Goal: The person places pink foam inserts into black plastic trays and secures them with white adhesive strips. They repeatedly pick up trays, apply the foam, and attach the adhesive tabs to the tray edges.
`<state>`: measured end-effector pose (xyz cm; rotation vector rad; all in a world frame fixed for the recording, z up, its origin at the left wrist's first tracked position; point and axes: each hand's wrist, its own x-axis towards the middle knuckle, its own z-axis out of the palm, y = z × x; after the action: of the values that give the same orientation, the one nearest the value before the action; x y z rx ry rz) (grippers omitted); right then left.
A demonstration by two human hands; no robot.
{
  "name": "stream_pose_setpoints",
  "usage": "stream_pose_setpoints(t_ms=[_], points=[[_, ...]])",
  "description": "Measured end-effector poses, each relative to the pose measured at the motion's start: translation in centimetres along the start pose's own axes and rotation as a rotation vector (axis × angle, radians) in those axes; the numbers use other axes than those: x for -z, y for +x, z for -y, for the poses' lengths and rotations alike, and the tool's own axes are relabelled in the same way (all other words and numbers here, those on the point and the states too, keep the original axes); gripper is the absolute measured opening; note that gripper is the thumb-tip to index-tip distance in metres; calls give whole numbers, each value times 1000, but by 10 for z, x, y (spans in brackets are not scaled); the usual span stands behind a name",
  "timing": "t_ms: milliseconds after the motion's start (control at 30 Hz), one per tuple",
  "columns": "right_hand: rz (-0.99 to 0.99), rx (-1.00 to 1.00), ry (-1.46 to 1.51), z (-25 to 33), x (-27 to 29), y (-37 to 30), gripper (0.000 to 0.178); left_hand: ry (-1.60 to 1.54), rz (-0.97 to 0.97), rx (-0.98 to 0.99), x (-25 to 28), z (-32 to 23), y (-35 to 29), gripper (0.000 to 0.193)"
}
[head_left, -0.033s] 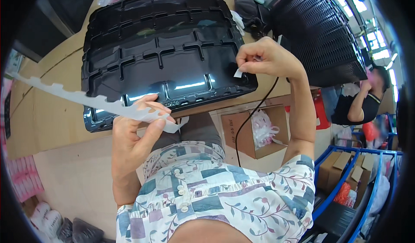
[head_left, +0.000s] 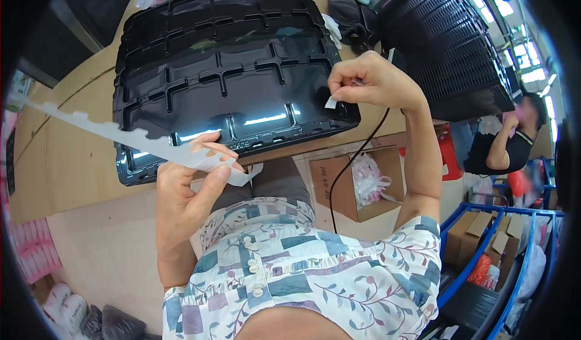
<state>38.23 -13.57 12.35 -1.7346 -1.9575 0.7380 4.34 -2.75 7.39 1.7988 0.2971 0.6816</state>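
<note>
My left hand (head_left: 190,189) pinches a long white paper-like strip (head_left: 154,143) between thumb and fingers. The strip has a notched edge; one end curls below the fingers and the other stretches away to the far left. At the near right corner of a black moulded plastic tray (head_left: 200,86), my right hand (head_left: 375,83) is closed in a pinch. A small white piece (head_left: 331,103) pokes out of its fingertips, over the tray's surface; whether it touches the tray I cannot tell. The tray lies on the table, its raised ribs showing.
Brown board covers the table (head_left: 54,158). A tall stack of black trays (head_left: 442,43) stands at the right. Below the table edge sits a cardboard box (head_left: 339,189) with plastic bags; a black cable (head_left: 357,152) hangs before it. Another person (head_left: 514,134) is beyond, near a blue rack (head_left: 463,210).
</note>
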Motion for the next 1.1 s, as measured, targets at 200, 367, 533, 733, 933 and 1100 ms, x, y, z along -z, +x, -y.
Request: stream_pose_setpoints(t_ms=[200, 367, 533, 733, 933, 1100], points=[[-142, 97, -308, -4, -24, 10, 15, 22, -6, 8, 2, 1, 2, 13], [-164, 95, -294, -6, -25, 8, 14, 10, -48, -4, 4, 7, 1, 11], [-321, 70, 121, 6, -26, -13, 13, -167, -98, 103, -3, -4, 3, 8], [-160, 62, 1055, 41, -71, -27, 14, -466, -7, 105, -12, -14, 29, 12], [89, -82, 1162, 68, -78, -2, 23, -502, 227, 133, -14, -43, 53, 12], [216, 6, 1075, 66, -87, 1, 24, -437, 231, 8, -8, -48, 55, 28]])
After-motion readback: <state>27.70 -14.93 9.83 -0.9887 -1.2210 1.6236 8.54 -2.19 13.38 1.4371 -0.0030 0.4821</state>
